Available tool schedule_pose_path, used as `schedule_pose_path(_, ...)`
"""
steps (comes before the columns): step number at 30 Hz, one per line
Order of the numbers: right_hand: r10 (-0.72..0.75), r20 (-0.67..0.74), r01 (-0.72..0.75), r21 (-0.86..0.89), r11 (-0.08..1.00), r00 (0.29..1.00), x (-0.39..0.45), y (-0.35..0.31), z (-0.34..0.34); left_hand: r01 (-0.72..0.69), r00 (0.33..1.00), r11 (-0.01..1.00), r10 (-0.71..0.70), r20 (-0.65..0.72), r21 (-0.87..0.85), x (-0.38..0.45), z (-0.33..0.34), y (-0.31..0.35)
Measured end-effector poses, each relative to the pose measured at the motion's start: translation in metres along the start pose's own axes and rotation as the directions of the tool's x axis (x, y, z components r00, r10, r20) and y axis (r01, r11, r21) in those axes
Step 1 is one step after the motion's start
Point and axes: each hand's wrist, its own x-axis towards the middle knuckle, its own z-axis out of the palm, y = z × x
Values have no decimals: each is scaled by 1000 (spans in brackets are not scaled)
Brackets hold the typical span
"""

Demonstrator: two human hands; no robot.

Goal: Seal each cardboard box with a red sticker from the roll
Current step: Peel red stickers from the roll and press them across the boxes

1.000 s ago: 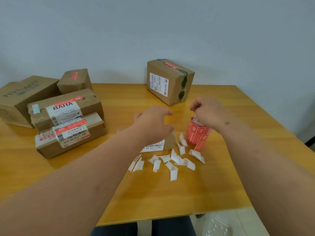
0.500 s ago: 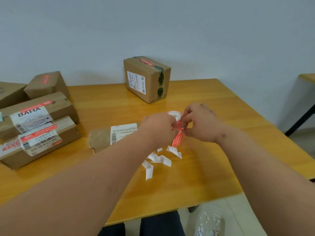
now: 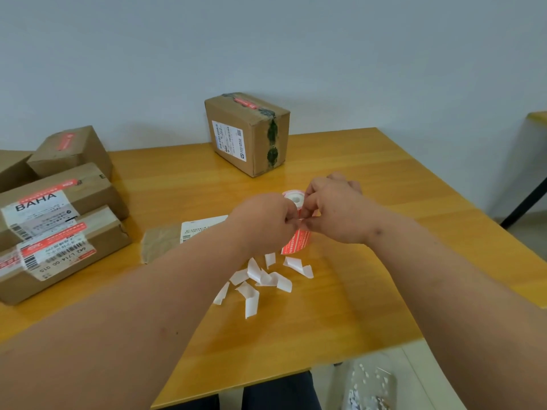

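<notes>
Now a sticker is being pinched off the roll by both hands; several boxes already sealed, flat parcel waiting.

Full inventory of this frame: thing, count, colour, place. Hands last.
Wooden table: one, orange-yellow, fills the foreground.
Upright brown cardboard box: one, red sticker on top, far centre.
Brown cardboard boxes: at least four, red stickers visible on three, stacked far left.
Flat brown parcel with a white label: one, behind the left forearm.
Red sticker roll: one, white core, between the hands, loose strip hanging down.
White backing-paper scraps: about nine, curled, below the roll.
Left hand: grip pinching the strip.
Right hand: holding the roll.
</notes>
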Motion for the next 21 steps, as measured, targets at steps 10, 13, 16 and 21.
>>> schedule_pose_path(10, -27, -24, 26, -41, 999, 999, 1, -5, 2, -26, 999, 998, 24, -31, -59, -3, -2, -4)
schedule_pose_path(13, -34, -32, 33, -28, 999, 999, 0, -5, 3, -37, 999, 994, 36, -19, -105, -3, -2, -6)
schedule_pose_path(16, -44, -43, 42, -29, 999, 998, -1, -6, 2, -38, 999, 987, 35, -23, -157, -4, -3, -8)
schedule_pose_path(21, -54, -48, 53, -31, 998, 997, 0, -8, 4, -21, 1000, 966, 16, -22, -259, -3, -2, -10)
